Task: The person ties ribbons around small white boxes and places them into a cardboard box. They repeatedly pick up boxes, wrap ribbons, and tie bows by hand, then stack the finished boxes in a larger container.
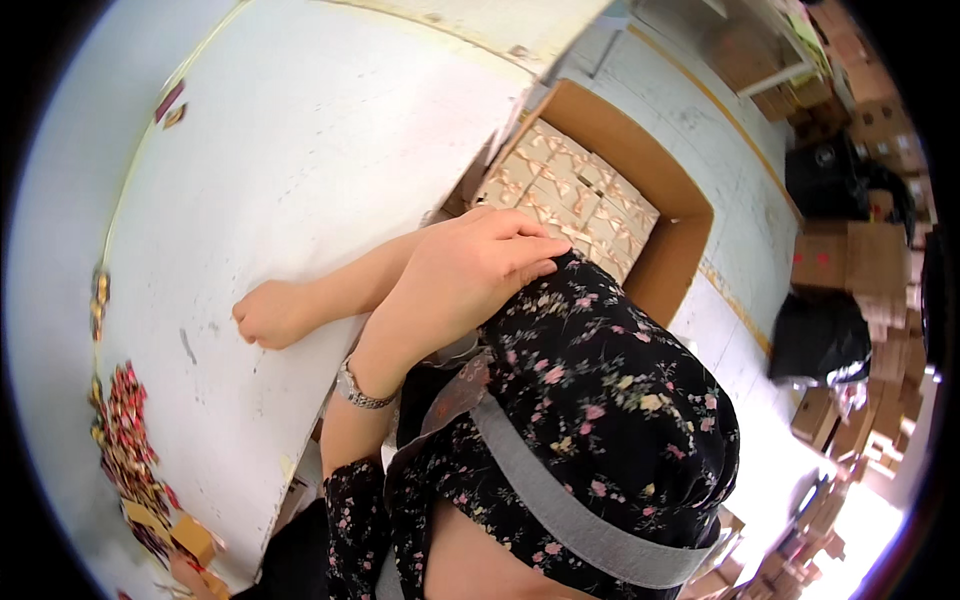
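Note:
My left hand (480, 262), with a metal-banded wristwatch (360, 386) on its wrist, reaches across my body. Its fingertips and thumb pinch the hem of the black floral right sleeve (592, 322). Below that hand my right forearm (360, 277) runs bare onto the white tabletop (360, 150). My right hand (274, 315) rests there with its fingers curled; nothing shows in it. A grey apron with a grey strap (555, 487) lies over my floral top.
Beside the table an open cardboard carton (675, 255) holds several beige boxes with ribbon bows (570, 187). Red and gold ribbon pieces (127, 420) heap along the far edge. Another person's hand (187, 574) is near a small tan box (193, 536). Cartons (847, 255) and black bags (821, 337) line the floor.

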`<action>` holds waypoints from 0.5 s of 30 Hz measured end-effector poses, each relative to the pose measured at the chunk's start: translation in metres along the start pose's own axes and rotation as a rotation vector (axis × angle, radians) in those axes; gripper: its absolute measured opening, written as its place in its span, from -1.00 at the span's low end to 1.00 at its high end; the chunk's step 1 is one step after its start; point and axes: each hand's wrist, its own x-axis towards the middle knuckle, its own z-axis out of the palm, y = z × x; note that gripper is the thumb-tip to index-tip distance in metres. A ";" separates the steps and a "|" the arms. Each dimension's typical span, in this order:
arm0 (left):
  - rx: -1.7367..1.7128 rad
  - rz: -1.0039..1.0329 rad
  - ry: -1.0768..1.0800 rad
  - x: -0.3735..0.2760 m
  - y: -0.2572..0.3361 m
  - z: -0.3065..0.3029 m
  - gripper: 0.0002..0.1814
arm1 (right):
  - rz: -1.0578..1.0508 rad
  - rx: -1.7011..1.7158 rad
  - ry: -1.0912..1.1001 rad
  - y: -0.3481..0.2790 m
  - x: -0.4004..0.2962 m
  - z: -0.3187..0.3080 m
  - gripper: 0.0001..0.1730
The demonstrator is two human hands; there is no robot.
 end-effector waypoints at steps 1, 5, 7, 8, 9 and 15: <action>-0.020 -0.006 -0.079 0.003 -0.001 0.005 -0.77 | 0.009 -0.006 -0.004 0.001 -0.002 0.000 -0.88; 0.194 -0.138 0.077 0.002 -0.003 0.004 -0.85 | 0.028 -0.005 -0.032 -0.001 -0.003 -0.003 -0.88; -0.110 -0.334 0.204 0.003 -0.004 -0.007 -0.79 | 0.029 -0.006 -0.045 -0.005 0.000 -0.004 -0.88; -0.499 -0.481 0.284 0.004 -0.004 -0.014 -0.76 | 0.027 0.002 -0.055 -0.006 0.002 -0.004 -0.88; -0.850 -0.679 0.395 0.005 -0.006 -0.020 -0.72 | 0.025 0.007 -0.068 -0.007 0.004 -0.003 -0.87; -1.593 -0.609 0.611 -0.014 -0.038 -0.027 -0.73 | 0.016 -0.038 -0.086 0.001 0.018 0.017 -0.87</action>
